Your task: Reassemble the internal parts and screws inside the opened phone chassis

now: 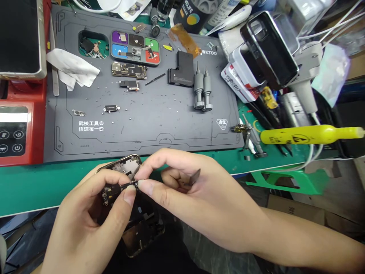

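My left hand (85,224) wraps round an opened phone frame (125,167) held over the table's front edge, its thumb pressed on a small black part (116,188) inside. My right hand (188,198) pinches that same small part at its end with thumb and forefinger. A thin dark flat piece (195,177) sticks out between the right hand's other fingers. Most of the phone's lower body is hidden under both hands.
A grey repair mat (171,125) holds a circuit board (129,70), a black battery (181,68), two grey screwdrivers (202,91), a coloured parts tray (134,47), small brackets and loose screws. A white tissue (72,68) lies left, a red machine (19,125) far left, a yellow tool (308,134) right.
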### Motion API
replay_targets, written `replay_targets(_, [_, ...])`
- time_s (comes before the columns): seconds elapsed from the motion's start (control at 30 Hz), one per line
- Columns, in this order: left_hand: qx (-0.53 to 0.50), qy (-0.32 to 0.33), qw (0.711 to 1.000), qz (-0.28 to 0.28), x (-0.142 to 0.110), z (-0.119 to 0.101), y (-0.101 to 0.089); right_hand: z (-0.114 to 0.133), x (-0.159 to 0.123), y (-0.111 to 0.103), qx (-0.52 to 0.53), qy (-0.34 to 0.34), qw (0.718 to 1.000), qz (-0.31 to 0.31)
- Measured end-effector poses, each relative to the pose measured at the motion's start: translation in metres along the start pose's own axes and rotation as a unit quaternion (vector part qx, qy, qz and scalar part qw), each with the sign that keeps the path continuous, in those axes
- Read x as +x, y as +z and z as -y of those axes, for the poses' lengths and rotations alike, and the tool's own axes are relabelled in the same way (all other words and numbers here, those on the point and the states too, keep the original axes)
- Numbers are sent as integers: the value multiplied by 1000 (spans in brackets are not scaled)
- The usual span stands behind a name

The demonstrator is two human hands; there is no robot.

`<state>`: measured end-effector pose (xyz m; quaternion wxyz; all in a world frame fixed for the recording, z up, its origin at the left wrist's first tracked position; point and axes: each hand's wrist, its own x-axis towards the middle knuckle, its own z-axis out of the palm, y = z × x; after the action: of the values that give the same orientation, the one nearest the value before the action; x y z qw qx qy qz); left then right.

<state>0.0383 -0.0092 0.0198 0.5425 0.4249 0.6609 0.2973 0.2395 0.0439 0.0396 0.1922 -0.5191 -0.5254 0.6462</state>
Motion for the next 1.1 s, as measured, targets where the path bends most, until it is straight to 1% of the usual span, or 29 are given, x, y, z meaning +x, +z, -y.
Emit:
replay_targets(0.07, [-1,-23,999,-22,-3,-1,5,0,1,0,3,2,1000,2])
replay_targets(0.1, [2,-25,999,-24,-5,-1,6,0,0,0,5,5,1000,2])
replay_targets(0.23, [8,-12,1000,-20,-5,1,6,4,-1,-2,29,12,999,8])
replay_targets(0.37, [39,8,999,-2,4,0,0,5,-1,-5,55,28,998,10])
replay_targets(0.5, [79,43,996,8,18,-4,-2,3,0,-10,36,28,999,-5])
replay_targets(0.6, [91,62,994,-3,23,-4,-1,3,1,-10,22,21,999,9])
replay_targets(0.7, [97,70,993,-10,19,2,-2,4,2,-9,10,6,1000,12])
replay_targets(0.77, [94,81,992,-6,15,6,-4,5,3,-8,3,-9,1000,7])
replay_targets(0.93, [63,137,989,7,9,10,-7,5,2,-7,-8,-50,999,-4])
replay_targets(1.1, [70,144,987,11,11,9,-6,2,1,-7,-27,-62,998,-4])
